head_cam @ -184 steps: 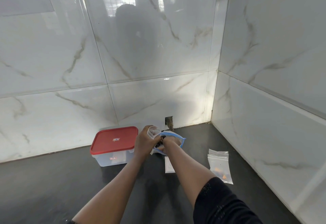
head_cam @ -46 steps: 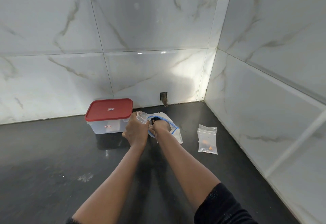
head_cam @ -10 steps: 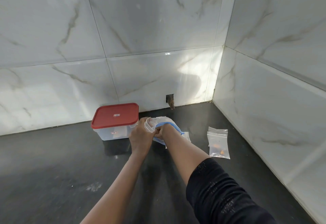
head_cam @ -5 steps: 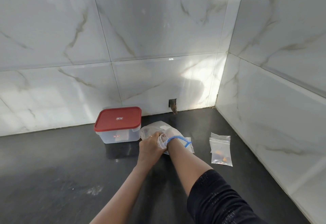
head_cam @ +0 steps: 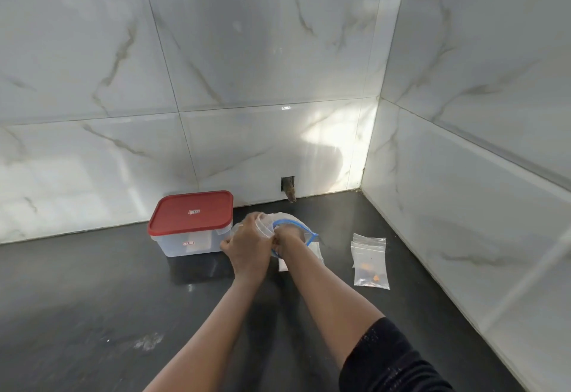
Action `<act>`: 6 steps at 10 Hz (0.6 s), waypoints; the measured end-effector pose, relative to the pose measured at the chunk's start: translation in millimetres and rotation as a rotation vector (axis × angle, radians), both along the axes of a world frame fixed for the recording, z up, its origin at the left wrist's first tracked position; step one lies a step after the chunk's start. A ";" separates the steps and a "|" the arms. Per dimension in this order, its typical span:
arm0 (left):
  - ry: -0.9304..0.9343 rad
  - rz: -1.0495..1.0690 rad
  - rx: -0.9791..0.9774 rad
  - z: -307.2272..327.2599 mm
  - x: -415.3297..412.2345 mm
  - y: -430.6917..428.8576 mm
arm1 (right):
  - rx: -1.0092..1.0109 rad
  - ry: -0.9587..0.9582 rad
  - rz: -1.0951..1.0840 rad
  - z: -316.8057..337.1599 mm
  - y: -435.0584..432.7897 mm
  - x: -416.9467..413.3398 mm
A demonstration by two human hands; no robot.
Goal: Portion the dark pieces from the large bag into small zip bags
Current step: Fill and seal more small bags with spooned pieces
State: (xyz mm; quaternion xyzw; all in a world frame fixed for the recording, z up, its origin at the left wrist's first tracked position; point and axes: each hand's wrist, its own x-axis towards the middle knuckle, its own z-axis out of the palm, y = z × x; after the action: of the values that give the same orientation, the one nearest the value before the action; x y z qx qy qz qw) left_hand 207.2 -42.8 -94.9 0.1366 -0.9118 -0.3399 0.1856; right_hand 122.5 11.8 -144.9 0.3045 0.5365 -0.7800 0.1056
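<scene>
The large clear bag with a blue zip rim lies open on the black counter, just right of the red-lidded box. My right hand reaches into its mouth; the fingers are hidden inside. My left hand grips a small clear zip bag and holds it beside the large bag's opening. The dark pieces are hidden by my hands. A flat white small bag lies under my right wrist.
A clear plastic box with a red lid stands by the back wall. A small zip bag holding orange bits lies to the right. Marble-tiled walls close the back and right side. A small hole is in the back wall.
My hands and the bags have shifted only slightly; the small bag in my left hand has come up closer to the large bag's rim. The camera tilted a little.
</scene>
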 end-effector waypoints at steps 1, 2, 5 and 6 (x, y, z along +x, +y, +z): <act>-0.003 0.089 0.055 8.6 -4.6 -0.2 | -0.105 -0.099 -0.214 45.4 9.9 27.6; -0.010 0.131 0.096 11.4 -11.5 -2.7 | -0.070 -0.080 -0.263 53.1 11.0 34.2; -0.013 0.130 0.136 18.3 -8.2 -11.3 | 0.169 0.005 -0.009 73.9 20.3 49.8; -0.002 0.121 0.138 21.1 -6.9 -11.6 | 0.204 0.035 -0.033 75.8 16.6 51.3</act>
State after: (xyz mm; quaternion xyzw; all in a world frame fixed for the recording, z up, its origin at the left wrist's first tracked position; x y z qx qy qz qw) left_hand 200.2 -54.3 -73.8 0.2045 -0.8765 -0.3898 0.1950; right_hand 173.8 28.4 -69.1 0.3087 0.6098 -0.7281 0.0518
